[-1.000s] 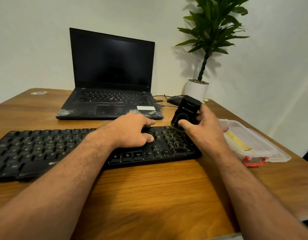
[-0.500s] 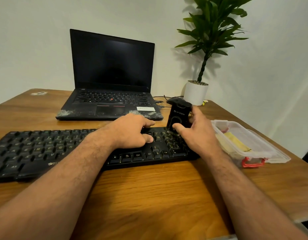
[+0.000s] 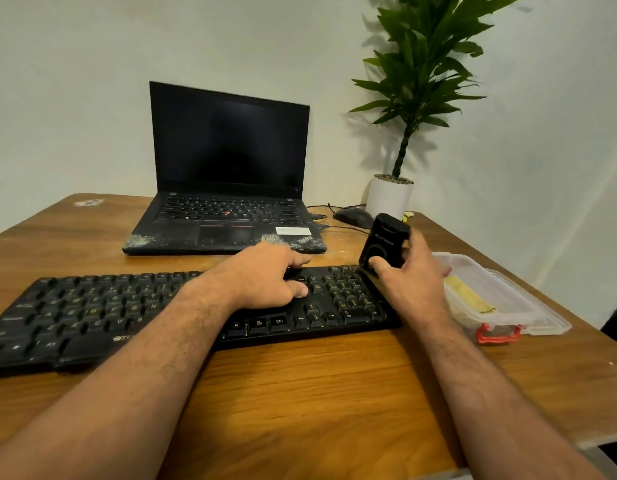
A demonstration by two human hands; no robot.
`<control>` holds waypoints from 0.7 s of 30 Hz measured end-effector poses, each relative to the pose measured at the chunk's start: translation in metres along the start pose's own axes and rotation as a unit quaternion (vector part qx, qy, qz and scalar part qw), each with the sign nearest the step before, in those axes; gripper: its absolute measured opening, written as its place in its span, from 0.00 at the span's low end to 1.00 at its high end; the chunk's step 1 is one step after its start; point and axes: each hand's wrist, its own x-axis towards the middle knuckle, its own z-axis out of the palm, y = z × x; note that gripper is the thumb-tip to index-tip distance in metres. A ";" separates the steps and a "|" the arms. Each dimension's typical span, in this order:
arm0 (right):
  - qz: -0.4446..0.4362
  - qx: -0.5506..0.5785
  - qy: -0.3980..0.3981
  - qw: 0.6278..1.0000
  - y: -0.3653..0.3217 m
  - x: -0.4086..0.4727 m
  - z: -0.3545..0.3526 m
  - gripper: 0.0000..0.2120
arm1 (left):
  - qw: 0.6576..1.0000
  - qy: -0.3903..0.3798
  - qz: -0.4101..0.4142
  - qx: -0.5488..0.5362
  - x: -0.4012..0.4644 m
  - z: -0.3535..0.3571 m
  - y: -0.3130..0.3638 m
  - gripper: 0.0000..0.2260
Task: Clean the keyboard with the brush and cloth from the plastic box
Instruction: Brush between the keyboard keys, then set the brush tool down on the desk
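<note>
A black keyboard (image 3: 92, 317) lies across the wooden table in front of me. My left hand (image 3: 265, 275) rests on its right-hand keys, fingers loosely bent, holding the keyboard down. My right hand (image 3: 412, 271) grips a black block-shaped brush (image 3: 383, 242), its lower end touching the number pad at the keyboard's far right corner. To the right stands a clear plastic box (image 3: 501, 299) with a red clasp; a yellow cloth (image 3: 468, 296) lies inside it.
An open black laptop (image 3: 227, 188) with a dark screen stands behind the keyboard. A black mouse (image 3: 353, 214) with cables and a potted plant (image 3: 391, 197) sit at the back right. The box lid (image 3: 556, 323) lies beside the box, near the table's right edge.
The brush in my right hand swept left over the number pad, then back right to its corner. My left hand has stayed on the keys.
</note>
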 end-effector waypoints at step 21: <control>0.090 -0.041 -0.151 0.984 0.017 -0.089 -0.115 0.23 | 0.953 0.253 0.153 0.074 -0.043 0.028 0.059 0.20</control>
